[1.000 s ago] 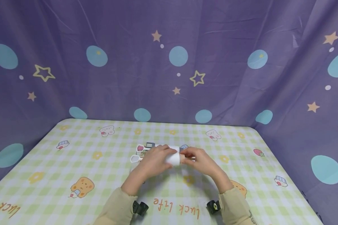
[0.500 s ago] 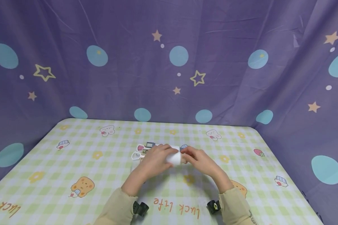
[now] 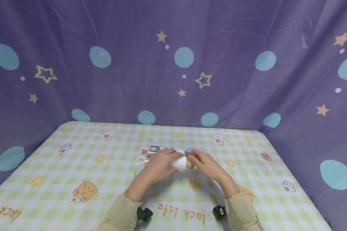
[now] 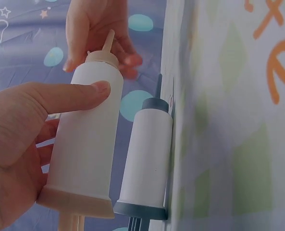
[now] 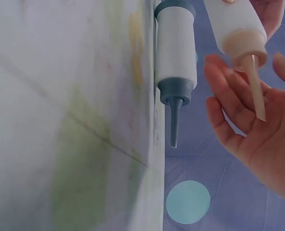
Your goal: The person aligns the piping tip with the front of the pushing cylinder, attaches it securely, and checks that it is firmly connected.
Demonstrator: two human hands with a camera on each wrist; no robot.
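Note:
A white-barrelled icing syringe with a beige cap and nozzle (image 4: 87, 139) is held by my left hand (image 3: 162, 163), thumb across its barrel in the left wrist view. My right hand (image 5: 265, 118) lies around the nozzle end. Its fingers are loosely curved and spread, and the beige nozzle (image 5: 256, 91) points over the palm without a visible pinch. Beside it a second white syringe with a blue-grey cap and nozzle (image 4: 147, 159) lies on the table, touched by neither hand. My left hand hides much of the barrels in the head view.
Left of the hands, several handle ends show: a grey square one (image 3: 154, 148), a white-rimmed one with pink inside (image 3: 144, 151) and another white-rimmed one (image 3: 140, 160). A checked cloth (image 3: 118, 179) covers the table. A purple curtain (image 3: 133, 80) hangs behind.
My right fingers have shifted at the beige cap and loosened around it. The held syringe has moved slightly to the right, and the front white-rimmed handle end sits a little farther right and up.

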